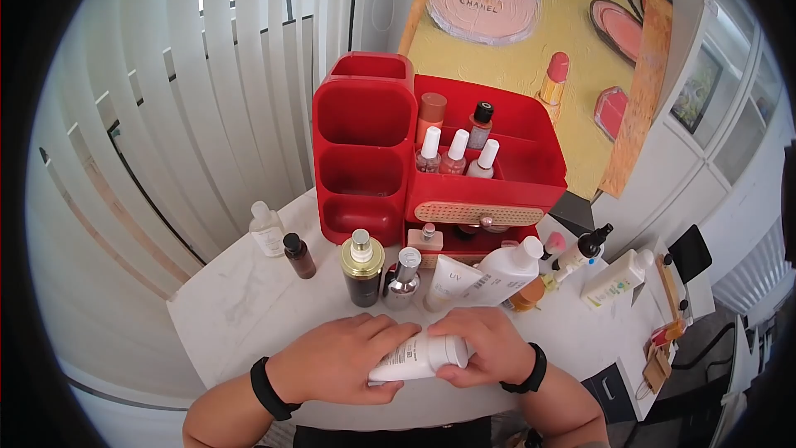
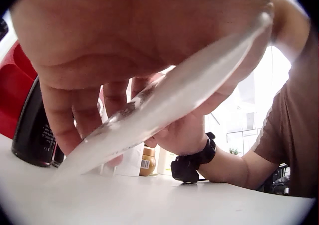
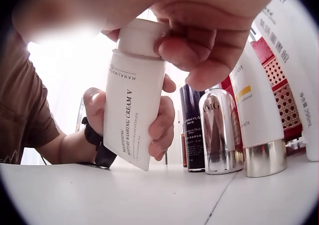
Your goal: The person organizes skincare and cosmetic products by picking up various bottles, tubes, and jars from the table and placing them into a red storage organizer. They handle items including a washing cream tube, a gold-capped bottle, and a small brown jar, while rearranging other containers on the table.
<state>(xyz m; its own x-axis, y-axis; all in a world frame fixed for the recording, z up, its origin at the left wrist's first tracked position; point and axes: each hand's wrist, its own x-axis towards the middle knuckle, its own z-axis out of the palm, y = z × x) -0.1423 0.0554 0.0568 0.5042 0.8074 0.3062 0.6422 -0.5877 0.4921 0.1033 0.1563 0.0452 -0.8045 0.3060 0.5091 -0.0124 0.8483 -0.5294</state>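
A white tube of washing cream (image 1: 408,358) is held tilted low over the front of the table. My left hand (image 1: 336,359) grips its body, thumb on one side and fingers on the other. At the other end my right hand (image 1: 491,343) pinches the white cap (image 3: 142,38) between thumb and fingers. Printed text runs along the tube's face in the right wrist view, where the cap sits on the tube. From the left wrist, the flat crimped end of the tube crosses in front of the left palm (image 2: 114,30).
A red organizer (image 1: 365,191) stands behind, with nail polish bottles (image 1: 453,153) in its tray. In front of it are a gold-collared pump bottle (image 1: 361,278), a silver bottle (image 1: 404,282), a UV tube (image 1: 453,280) and a white bottle (image 1: 507,270). Two small bottles, one brown (image 1: 299,257), stand left.
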